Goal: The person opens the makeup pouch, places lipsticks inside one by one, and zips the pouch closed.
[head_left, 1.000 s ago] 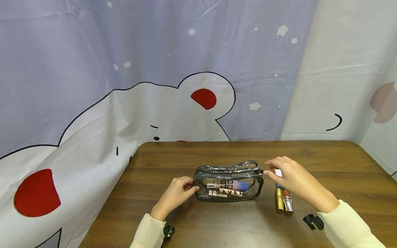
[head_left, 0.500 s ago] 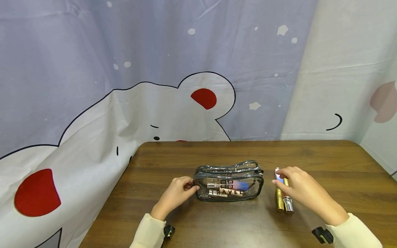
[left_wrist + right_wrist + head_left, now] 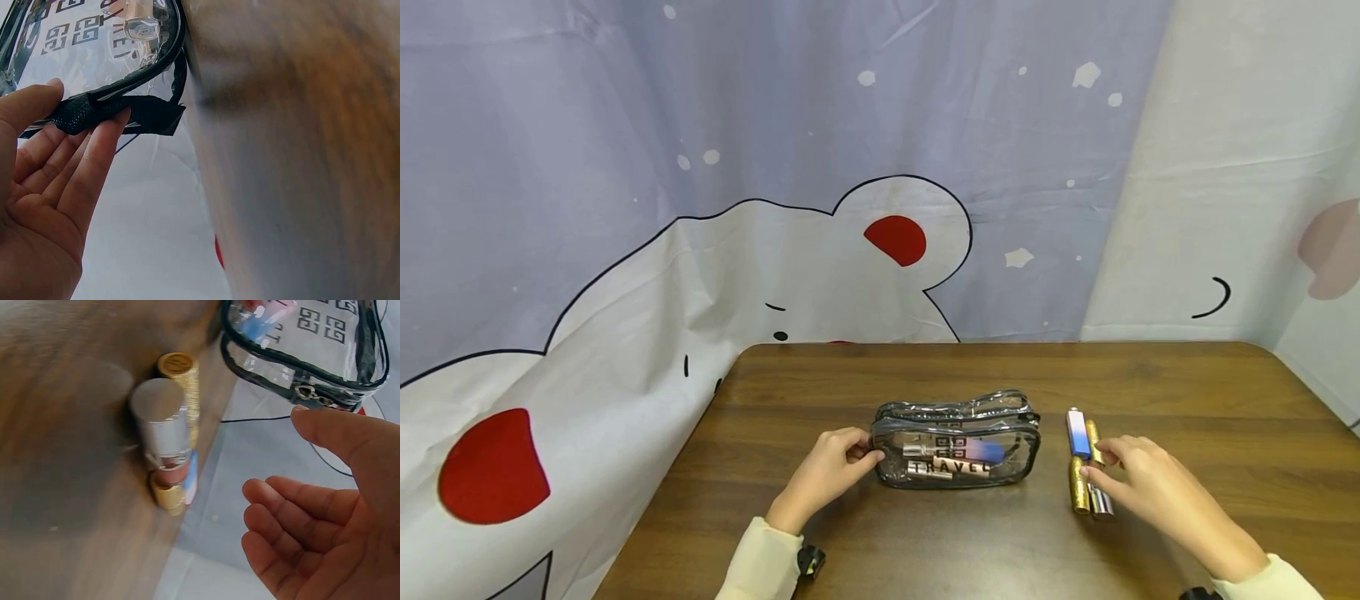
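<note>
A clear travel pouch (image 3: 1015, 467) with black trim stands on the table, cosmetics visible inside it, among them a pink-to-blue tube (image 3: 985, 451). My left hand (image 3: 827, 468) pinches the black fabric tab (image 3: 147, 115) at the pouch's left end between thumb and fingers. To the right lies a cluster: a gold lipstick (image 3: 1079, 487), a silver lipstick (image 3: 161, 415) with a reddish band, another gold tube (image 3: 1093, 433) and a white-to-blue tube (image 3: 1078, 433). Over the cluster's right side hovers my right hand (image 3: 1165, 496), thumb and fingers apart with nothing between them; it partly hides the silver one.
The brown wooden table (image 3: 962, 550) reaches back to a patterned curtain (image 3: 760, 100) hanging behind it and down the left side. A zipper pull (image 3: 306, 394) sits at the pouch's right end.
My right hand has moved from the pouch's right end, rightward and toward me, to the lipstick cluster. My left hand stays at the pouch's left end.
</note>
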The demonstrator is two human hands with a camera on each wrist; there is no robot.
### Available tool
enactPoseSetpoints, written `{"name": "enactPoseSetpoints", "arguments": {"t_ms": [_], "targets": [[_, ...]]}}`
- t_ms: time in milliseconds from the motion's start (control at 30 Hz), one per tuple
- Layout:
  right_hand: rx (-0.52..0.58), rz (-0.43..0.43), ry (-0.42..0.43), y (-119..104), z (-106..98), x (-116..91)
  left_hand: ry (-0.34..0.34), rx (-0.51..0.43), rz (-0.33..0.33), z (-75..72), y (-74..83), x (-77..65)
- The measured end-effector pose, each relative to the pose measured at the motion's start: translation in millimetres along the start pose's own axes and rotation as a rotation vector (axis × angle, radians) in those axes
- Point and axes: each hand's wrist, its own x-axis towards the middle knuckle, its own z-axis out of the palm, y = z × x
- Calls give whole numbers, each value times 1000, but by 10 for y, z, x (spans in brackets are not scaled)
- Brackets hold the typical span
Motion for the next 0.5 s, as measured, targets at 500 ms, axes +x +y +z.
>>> {"name": "enactPoseSetpoints", "arguments": {"t_ms": [500], "targets": [[33,70,-94,156,127,-260,8,0,-2,22,1,-5]]}}
